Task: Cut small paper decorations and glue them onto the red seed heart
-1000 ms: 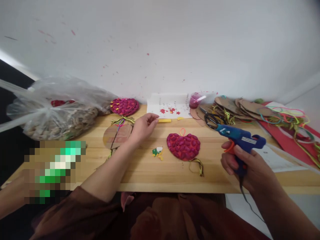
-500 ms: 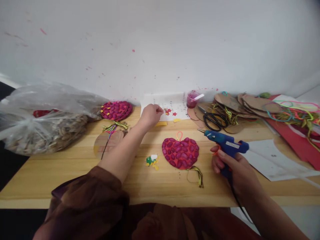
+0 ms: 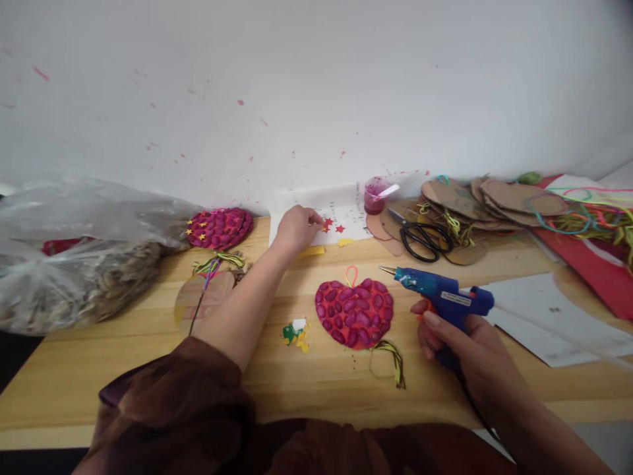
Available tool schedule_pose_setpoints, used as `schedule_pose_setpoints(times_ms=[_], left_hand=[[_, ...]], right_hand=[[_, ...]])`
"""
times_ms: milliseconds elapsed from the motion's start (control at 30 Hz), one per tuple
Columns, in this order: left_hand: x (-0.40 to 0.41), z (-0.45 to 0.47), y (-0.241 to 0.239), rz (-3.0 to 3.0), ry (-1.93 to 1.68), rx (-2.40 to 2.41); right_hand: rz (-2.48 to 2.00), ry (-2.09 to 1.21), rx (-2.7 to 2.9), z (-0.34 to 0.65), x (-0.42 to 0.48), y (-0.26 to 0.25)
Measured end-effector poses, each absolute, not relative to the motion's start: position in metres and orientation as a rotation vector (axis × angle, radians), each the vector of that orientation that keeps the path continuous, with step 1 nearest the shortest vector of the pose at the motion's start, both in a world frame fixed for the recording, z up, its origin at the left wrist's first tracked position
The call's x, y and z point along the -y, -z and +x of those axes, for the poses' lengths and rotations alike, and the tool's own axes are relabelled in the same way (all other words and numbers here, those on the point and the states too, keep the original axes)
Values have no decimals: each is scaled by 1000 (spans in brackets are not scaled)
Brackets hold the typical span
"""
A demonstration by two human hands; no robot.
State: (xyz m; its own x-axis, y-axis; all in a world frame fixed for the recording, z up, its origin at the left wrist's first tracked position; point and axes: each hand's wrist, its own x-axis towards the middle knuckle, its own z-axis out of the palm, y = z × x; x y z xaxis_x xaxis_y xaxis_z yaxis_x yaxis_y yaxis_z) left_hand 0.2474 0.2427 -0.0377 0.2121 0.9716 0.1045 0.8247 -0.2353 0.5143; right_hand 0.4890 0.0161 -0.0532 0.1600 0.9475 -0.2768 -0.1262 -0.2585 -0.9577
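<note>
Red star stickers at far centre, pinched at by left hand; right hand grips blue glue gun, near right.

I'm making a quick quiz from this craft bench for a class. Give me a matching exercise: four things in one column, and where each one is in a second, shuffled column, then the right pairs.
Things:
1. glue gun
2. scissors
3. seed heart
4. plastic bag

Places:
A. far left of the bench
B. flat on the wood between the two hands
C. gripped in the right hand
D. lying on the cardboard cut-outs near the wall

Pairs: 1-C, 2-D, 3-B, 4-A. The left hand reaches to the red stars on the white sheet.
</note>
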Motion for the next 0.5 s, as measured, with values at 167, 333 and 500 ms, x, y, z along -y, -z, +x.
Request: schedule_pose_setpoints(times_ms=[167,333,500], left_hand=[[-252,275,40,2220,-471,-1611],[-254,281,39,2194,-382,-1624],[-251,274,36,2195,-355,-1655]], right_hand=[[-1403,-1321,868,489,-15,53],[-1379,-1327,884,488,-15,51],[-1407,-1320,958,489,-16,52]])
